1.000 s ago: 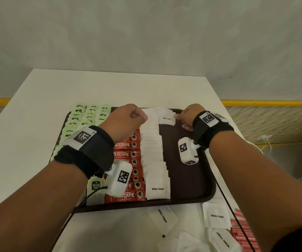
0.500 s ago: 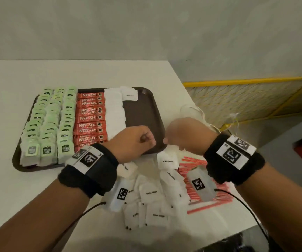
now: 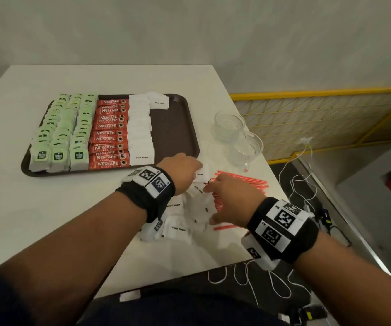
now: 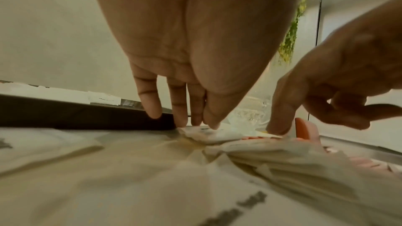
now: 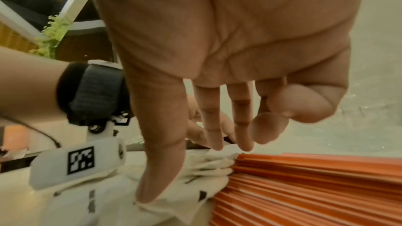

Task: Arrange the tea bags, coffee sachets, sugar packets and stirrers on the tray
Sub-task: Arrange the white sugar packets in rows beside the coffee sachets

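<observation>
The brown tray (image 3: 189,128) carries rows of green tea bags (image 3: 60,137), red coffee sachets (image 3: 109,135) and a column of white sugar packets (image 3: 140,132); its right part is bare. A loose pile of sugar packets (image 3: 178,222) lies on the table in front of the tray, with orange stirrers (image 3: 244,182) to its right. My left hand (image 3: 189,170) is at the pile's far end, straight fingertips (image 4: 181,119) and thumb down on one packet (image 4: 208,132). My right hand (image 3: 222,198) is spread over the pile, thumb (image 5: 152,186) pressing a packet and fingertips touching others beside the stirrers (image 5: 304,178).
Stacked glass bowls (image 3: 237,135) stand on the table right of the tray. The table's right edge runs just past the stirrers, with white cables (image 3: 295,184) and a yellow mesh barrier (image 3: 319,118) beyond. My left wrist camera (image 5: 76,159) sits low over the pile.
Both hands came back from the far end of the tray to the loose sugar pile. Half a second ago they were fists above it; now the fingers are down on packets.
</observation>
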A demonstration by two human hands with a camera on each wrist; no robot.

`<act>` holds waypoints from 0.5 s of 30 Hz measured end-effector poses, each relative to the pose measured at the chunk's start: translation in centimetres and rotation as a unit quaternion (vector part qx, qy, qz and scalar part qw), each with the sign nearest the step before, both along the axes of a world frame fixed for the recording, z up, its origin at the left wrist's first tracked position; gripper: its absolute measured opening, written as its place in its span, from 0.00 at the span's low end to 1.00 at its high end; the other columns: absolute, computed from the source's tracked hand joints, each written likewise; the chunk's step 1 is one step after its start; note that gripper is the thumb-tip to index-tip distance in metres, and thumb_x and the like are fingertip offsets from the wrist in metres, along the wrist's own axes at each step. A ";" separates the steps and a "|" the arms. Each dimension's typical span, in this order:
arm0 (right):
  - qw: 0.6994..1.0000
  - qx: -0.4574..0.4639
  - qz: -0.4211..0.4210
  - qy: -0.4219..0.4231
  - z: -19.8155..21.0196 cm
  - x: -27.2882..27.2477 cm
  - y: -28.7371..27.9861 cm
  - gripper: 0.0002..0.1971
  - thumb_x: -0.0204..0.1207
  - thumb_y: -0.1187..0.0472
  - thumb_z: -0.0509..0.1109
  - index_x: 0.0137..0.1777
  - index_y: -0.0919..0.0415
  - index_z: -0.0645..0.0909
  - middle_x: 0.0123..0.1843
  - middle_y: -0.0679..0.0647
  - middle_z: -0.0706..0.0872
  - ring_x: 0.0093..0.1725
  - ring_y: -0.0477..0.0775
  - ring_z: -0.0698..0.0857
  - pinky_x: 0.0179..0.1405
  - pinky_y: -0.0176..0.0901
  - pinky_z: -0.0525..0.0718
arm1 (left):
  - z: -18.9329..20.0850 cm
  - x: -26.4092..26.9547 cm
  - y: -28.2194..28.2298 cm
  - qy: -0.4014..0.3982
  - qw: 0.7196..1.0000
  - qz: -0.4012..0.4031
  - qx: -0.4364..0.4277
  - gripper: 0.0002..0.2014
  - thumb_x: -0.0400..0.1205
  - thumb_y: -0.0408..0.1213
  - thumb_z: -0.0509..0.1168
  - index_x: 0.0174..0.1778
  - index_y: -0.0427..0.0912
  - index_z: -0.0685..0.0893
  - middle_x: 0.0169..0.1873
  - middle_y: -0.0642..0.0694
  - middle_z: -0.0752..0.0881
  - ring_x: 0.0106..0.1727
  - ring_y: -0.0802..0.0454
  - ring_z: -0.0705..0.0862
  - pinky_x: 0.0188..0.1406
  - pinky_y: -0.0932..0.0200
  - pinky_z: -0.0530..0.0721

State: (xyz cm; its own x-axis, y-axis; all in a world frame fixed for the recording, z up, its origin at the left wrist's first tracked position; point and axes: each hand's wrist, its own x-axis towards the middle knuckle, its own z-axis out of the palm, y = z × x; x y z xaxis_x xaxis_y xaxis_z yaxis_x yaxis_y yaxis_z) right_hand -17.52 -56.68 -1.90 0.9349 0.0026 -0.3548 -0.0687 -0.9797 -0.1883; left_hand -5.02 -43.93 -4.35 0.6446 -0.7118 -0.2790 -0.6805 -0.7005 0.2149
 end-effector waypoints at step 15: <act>0.994 -0.092 0.064 0.006 -0.1 0.4 1.5 0.32 0.66 0.45 0.80 0.70 0.52 0.77 0.60 0.53 0.80 0.57 0.58 0.81 0.53 0.51 0.83 | 0.4 -0.8 -1.7 -0.079 0.992 -0.031 0.096 0.19 0.87 0.48 0.60 0.69 0.41 0.76 0.67 0.42 0.77 0.69 0.42 0.73 0.64 0.44 0.77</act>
